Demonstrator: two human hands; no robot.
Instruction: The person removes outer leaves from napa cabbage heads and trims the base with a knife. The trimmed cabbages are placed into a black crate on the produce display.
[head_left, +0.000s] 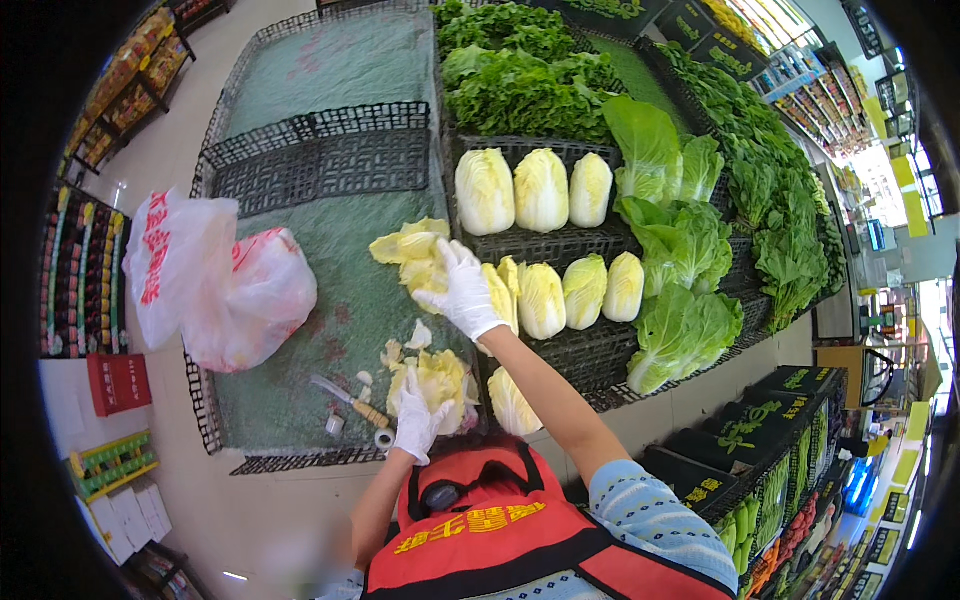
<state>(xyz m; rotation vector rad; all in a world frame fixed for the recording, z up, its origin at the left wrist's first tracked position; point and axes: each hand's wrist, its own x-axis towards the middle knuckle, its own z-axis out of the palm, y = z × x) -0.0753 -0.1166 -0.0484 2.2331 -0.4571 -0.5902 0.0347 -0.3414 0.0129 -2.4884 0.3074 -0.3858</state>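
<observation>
My right hand (461, 289), in a white glove, reaches to loose yellow napa cabbage leaves (412, 251); they lie between its thumb and fingers. Just right of it, a napa cabbage (501, 296) is partly covered by my hand and wrist. Closer to my body, my gloved left hand (420, 420) rests against a heap of trimmed cabbage leaves (441, 375); whether its fingers grip any is hidden. A knife with a wooden handle (369, 412) lies beside this hand, along with a roll of tape (384, 438) and a small whitish object (334, 425).
Filled plastic bags (255, 300) sit on the green mat (352, 292) at left. Napa cabbages (541, 190) stand in rows on black stepped crates (555, 244). Wrapped leafy greens (679, 330) are to the right, lettuce (525, 82) behind. Another cabbage (511, 401) lies under my right forearm.
</observation>
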